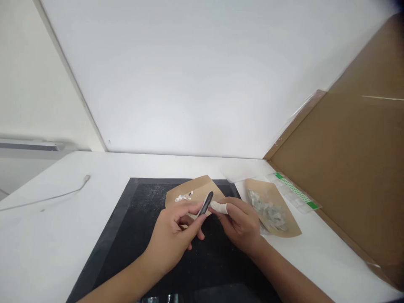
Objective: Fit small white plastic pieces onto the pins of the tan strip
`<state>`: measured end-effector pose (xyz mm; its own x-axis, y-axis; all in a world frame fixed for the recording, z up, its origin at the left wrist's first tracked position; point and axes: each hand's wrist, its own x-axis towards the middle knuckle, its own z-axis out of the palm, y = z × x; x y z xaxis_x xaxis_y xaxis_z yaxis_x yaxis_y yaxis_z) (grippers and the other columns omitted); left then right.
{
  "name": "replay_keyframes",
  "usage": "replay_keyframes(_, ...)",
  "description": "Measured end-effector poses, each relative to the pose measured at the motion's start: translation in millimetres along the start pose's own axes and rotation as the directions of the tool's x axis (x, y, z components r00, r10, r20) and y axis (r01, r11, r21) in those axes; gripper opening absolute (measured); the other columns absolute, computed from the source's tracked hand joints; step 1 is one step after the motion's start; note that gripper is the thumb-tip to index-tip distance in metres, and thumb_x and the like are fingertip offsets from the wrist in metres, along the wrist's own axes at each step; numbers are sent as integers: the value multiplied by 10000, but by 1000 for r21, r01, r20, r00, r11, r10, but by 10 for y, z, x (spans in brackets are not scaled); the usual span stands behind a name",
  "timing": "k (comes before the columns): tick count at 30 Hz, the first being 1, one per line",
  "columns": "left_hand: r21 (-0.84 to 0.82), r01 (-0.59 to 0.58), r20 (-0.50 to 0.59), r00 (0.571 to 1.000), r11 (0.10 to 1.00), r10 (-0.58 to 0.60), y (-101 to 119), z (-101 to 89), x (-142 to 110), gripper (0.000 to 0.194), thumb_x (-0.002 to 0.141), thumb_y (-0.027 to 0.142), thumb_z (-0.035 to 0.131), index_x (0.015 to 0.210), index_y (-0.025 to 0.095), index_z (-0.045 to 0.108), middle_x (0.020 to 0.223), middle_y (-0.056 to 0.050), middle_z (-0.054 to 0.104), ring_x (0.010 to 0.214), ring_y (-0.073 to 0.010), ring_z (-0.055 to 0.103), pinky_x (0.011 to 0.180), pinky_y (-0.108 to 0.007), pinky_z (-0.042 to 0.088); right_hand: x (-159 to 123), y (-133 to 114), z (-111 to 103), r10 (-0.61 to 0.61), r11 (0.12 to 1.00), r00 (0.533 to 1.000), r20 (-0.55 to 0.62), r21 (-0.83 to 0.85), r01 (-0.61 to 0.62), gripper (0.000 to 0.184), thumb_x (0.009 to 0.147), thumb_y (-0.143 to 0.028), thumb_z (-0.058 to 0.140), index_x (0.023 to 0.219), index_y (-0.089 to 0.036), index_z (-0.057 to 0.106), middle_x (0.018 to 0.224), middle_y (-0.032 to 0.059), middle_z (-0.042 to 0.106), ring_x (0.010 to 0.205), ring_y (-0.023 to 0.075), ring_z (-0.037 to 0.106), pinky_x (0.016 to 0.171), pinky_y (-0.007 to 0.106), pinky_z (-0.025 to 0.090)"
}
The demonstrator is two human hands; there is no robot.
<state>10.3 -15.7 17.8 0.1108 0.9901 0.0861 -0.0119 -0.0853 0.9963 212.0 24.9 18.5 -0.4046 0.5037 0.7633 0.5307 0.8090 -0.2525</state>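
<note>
My left hand [175, 233] is closed around a thin dark tool [205, 203], like tweezers or a small file, with its tip pointing up and away. My right hand [241, 223] is closed too, its forefinger in a white finger cot [220, 207], pinching something small against the tool; what it pinches is too small to name. Both hands hover over a black work mat [132, 235]. Just behind them lies a brown paper piece [197, 189] with a few small white bits [184, 197] on it.
A second brown paper piece [277, 210] to the right carries a heap of small pale parts [268, 212]. Behind it lies a clear strip with green ends [296, 193]. A big cardboard sheet [353, 160] leans at right. A white cable [47, 198] crosses the white table at left.
</note>
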Motion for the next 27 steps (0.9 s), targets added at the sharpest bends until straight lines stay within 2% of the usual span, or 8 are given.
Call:
replay_keyframes(8, 116, -101, -13, 995, 988, 104, 43, 2, -25, 262, 928, 361, 709, 1121, 231, 829, 937, -81, 774, 566, -140, 716, 398, -177, 521, -3, -25, 65, -73, 989, 995, -62, -136, 64, 229, 934, -104, 641, 797, -238, 515, 778, 32, 686, 644, 170, 554, 629, 322, 406)
replay_keyframes(15, 86, -48, -41, 998, 995, 52, 92, 9, -27, 264, 902, 371, 723, 1065, 203, 844, 770, -58, 732, 463, -108, 629, 362, -174, 469, 31, -55, 110, -65, 987, 997, -30, -150, 60, 264, 948, -82, 602, 796, -240, 456, 754, 30, 656, 633, 166, 514, 643, 337, 362)
replay_keyframes(20, 78, -34, -68, 997, 996, 40, 95, -12, 1, 267, 900, 374, 718, 1065, 210, 849, 863, -70, 746, 442, -76, 582, 372, -175, 448, 24, -48, 161, -129, 975, 990, 63, -176, 138, 247, 953, -94, 590, 803, -237, 455, 759, 20, 677, 641, 165, 553, 643, 341, 344)
replay_keyframes(25, 75, -21, -72, 997, 997, 27, 103, -31, 15, 262, 891, 387, 725, 1013, 198, 858, 899, -79, 748, 416, -59, 543, 363, -176, 428, 66, -28, 188, -29, 976, 1000, -13, -217, 25, 285, 964, -124, 601, 771, -241, 427, 712, 13, 637, 597, 157, 493, 643, 352, 328)
replay_keyframes(27, 71, -17, -65, 998, 997, 22, 99, -38, 21, 266, 891, 393, 725, 1017, 200, 859, 884, -75, 740, 411, -56, 532, 359, -174, 421, 78, -32, 193, -40, 978, 999, 23, -203, 44, 285, 968, -122, 593, 769, -240, 428, 708, 11, 637, 607, 156, 505, 648, 348, 332)
